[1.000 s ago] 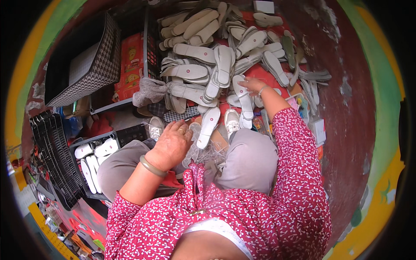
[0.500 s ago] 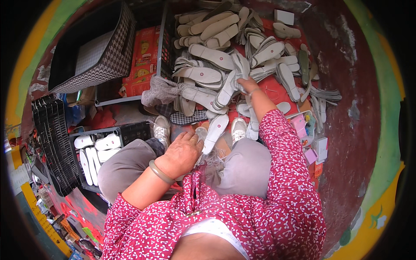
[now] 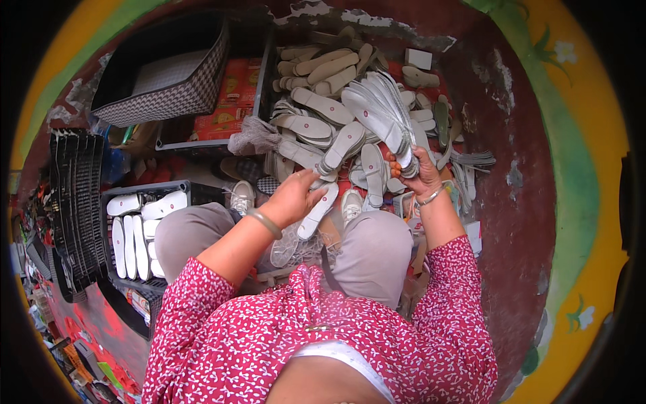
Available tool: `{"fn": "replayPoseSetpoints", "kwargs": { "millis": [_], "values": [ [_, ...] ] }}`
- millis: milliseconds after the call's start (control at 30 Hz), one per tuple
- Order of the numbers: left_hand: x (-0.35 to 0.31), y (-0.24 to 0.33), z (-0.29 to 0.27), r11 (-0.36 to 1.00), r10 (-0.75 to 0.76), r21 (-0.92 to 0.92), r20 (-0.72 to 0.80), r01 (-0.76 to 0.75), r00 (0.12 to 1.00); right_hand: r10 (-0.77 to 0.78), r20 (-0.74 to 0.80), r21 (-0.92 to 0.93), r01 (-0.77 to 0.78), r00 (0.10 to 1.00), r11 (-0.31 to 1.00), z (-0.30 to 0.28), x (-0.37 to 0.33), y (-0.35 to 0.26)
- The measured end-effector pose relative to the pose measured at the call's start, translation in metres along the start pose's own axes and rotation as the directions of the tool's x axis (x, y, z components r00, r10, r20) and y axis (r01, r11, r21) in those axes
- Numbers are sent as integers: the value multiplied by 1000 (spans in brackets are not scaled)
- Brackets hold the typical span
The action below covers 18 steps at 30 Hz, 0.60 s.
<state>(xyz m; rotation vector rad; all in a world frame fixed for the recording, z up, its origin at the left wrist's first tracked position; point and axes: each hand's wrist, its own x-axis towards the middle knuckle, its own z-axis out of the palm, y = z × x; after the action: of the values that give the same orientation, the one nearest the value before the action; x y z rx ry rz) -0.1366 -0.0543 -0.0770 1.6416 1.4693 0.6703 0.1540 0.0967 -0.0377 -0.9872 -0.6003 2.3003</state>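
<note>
many insoles (image 3: 377, 113), edges fanned, in right hand (image 3: 425, 176); left hand (image 3: 293, 198) apart

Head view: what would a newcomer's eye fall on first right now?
Probably the fanned bundle of white, flat, sole-shaped pieces held in the right hand, above and right of the picture's centre. Next, the large heap of off-white, sole-shaped pieces across the upper middle. Then the black-and-white houndstooth-patterned open box at upper left.
</note>
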Motion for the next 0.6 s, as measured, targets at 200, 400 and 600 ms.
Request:
{"fn": "replayPoseSetpoints", "kwargs": {
  "millis": [200, 400, 600],
  "values": [
    [21, 32, -45, -150, -306, -961, 268, 232, 913, 98, 208, -279, -37, 973, 959, 119, -33, 13],
    [11, 52, -86, -219, -37, -972, -79, -85, 996, 152, 224, -499, -21, 963, 866, 173, -42, 54],
    [0, 31, -100, 94, -152, -977, -204, -191, 967, 77, 167, -418, -1, 983, 908, 171, -17, 98]
  ]
}}
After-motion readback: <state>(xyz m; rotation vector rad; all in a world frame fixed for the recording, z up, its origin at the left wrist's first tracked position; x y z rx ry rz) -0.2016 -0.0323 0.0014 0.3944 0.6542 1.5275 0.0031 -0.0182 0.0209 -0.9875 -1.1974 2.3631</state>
